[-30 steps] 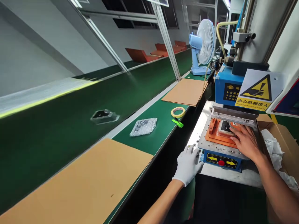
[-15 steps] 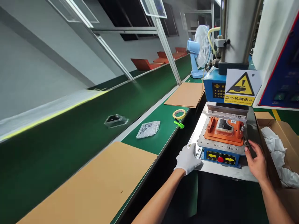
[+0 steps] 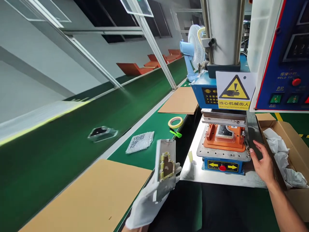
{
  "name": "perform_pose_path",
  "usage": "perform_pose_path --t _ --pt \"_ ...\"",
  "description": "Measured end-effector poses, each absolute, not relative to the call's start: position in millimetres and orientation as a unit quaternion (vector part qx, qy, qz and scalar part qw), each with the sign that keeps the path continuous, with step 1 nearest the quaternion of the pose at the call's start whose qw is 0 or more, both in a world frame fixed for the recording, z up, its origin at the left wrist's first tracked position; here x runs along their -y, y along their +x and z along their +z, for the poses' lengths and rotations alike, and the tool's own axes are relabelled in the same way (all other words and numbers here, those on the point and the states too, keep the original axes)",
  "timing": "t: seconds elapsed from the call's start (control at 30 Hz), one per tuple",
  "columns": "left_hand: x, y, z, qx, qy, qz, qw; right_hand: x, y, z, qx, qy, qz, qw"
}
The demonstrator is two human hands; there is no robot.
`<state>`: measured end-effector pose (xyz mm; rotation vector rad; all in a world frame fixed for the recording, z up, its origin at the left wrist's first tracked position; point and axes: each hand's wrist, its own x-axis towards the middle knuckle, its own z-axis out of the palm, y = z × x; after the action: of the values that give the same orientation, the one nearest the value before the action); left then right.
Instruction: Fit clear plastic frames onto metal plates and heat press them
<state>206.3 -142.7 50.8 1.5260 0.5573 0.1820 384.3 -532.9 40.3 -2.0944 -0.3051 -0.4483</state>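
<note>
My left hand (image 3: 149, 196), in a white glove, holds up a flat silver part (image 3: 165, 167) with yellow tape strips around an opening on its face. It is raised in front of the green bench, left of the press. My right hand (image 3: 262, 161) is bare, its fingers spread and resting on the steel base plate (image 3: 217, 177) at the right side of the orange fixture (image 3: 224, 140). A dark-faced part sits in that fixture under the press head (image 3: 223, 32).
A clear tray (image 3: 102, 133) lies on the green conveyor belt. A bubble-wrapped piece (image 3: 140, 141), a tape roll (image 3: 175, 122), a green tool (image 3: 175, 133) and cardboard sheets (image 3: 91, 196) lie on the bench. A carton with white wrapping (image 3: 285, 154) stands right. A blue control box (image 3: 287, 64) is beside the press.
My left hand has left the base plate's corner and come up holding the silver part. My right hand has pulled back from the fixture to the plate's right side. The view swung right.
</note>
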Motion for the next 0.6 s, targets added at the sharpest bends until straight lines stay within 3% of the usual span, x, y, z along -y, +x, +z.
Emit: perform_pose_path --t 0.07,0.13,0.2,0.4,0.5,0.6 --pt "147.9 206.0 59.3 -0.278 0.596 0.040 0.752 526.8 393.9 46.7 0.151 -0.858 -0.187 0.453" --pt "152.2 218.9 66.7 -0.262 0.622 0.022 0.737 518.4 404.8 49.8 0.179 -0.864 -0.182 0.434" --pt "153.6 241.2 75.5 -0.192 0.733 0.041 0.651 510.2 414.4 49.0 0.198 -0.869 -0.172 0.419" --pt "153.8 335.2 119.4 0.091 0.962 0.108 0.233 497.0 423.9 38.3 0.168 -0.881 -0.178 0.404" --pt "162.6 382.5 136.2 0.196 0.967 0.086 0.137 491.6 423.5 35.5 0.135 -0.884 -0.165 0.416" --pt "175.1 418.3 139.7 0.260 0.958 0.032 0.116 486.8 422.5 37.0 0.100 -0.881 -0.135 0.442"
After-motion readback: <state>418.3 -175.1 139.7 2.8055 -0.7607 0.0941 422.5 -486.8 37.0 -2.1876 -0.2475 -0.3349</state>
